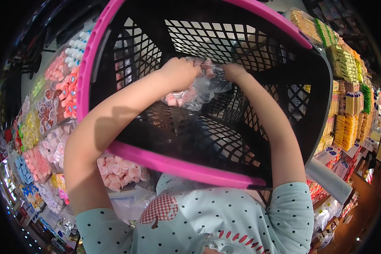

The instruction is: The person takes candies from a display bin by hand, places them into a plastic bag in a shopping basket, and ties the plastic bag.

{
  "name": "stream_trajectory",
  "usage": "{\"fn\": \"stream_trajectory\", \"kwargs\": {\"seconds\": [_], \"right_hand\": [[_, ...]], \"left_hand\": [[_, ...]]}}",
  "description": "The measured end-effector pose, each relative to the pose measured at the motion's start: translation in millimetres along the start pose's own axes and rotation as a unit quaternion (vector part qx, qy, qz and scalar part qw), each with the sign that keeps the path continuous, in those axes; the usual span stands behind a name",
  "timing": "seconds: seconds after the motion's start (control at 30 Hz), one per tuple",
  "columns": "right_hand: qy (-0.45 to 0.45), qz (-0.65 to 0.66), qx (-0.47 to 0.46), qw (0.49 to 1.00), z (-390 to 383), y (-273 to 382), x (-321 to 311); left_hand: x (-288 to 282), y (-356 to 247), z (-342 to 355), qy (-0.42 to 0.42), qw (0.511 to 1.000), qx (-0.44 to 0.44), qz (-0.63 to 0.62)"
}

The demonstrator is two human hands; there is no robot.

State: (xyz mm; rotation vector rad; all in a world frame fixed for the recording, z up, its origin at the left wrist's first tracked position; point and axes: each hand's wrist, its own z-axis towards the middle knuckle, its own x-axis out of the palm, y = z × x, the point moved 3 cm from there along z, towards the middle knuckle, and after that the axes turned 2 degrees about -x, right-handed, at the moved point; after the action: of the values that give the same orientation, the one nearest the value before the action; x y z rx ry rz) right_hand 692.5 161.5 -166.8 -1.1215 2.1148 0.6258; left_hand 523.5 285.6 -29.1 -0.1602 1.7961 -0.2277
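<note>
Both my arms reach down into a black mesh shopping basket with a pink rim (156,164). Inside it, a clear plastic bag (207,95) holds several small pink pieces (180,98), too small to name exactly. My left hand (180,72) is closed on the bag's upper left side, with pink pieces showing beside its fingers. Opposite it, my right hand (234,73) is closed on the bag's upper right edge, its fingertips partly hidden. Crumpled plastic hangs between the two hands, above the basket's mesh bottom.
Left of the basket, display bins hold small goods, among them red pieces (69,95) and white-and-blue ones (76,50). Pale pink pieces (118,171) lie just below the rim. Bundled yellow packs (347,131) line the right. A grey tube-shaped handle (329,181) sticks out at the basket's lower right.
</note>
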Motion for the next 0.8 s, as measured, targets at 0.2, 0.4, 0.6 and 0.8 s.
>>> {"fn": "stream_trajectory", "kwargs": {"seconds": [0.2,0.4,0.6,0.8], "right_hand": [[-0.021,0.009,0.018,1.0,43.1,28.6,43.2],[-0.082,0.118,0.022,0.989,80.1,40.4,73.4],[-0.138,0.122,0.028,0.982,94.1,35.7,86.3],[-0.218,0.112,0.003,0.97,92.1,40.7,98.9]], "left_hand": [[92.7,27.4,44.8,0.118,0.987,0.059,0.09],[158.9,58.8,87.7,0.149,0.983,-0.043,0.099],[226.3,49.2,78.2,0.166,0.972,-0.119,0.117],[235.4,53.8,56.1,0.125,0.987,-0.029,0.099]]}}
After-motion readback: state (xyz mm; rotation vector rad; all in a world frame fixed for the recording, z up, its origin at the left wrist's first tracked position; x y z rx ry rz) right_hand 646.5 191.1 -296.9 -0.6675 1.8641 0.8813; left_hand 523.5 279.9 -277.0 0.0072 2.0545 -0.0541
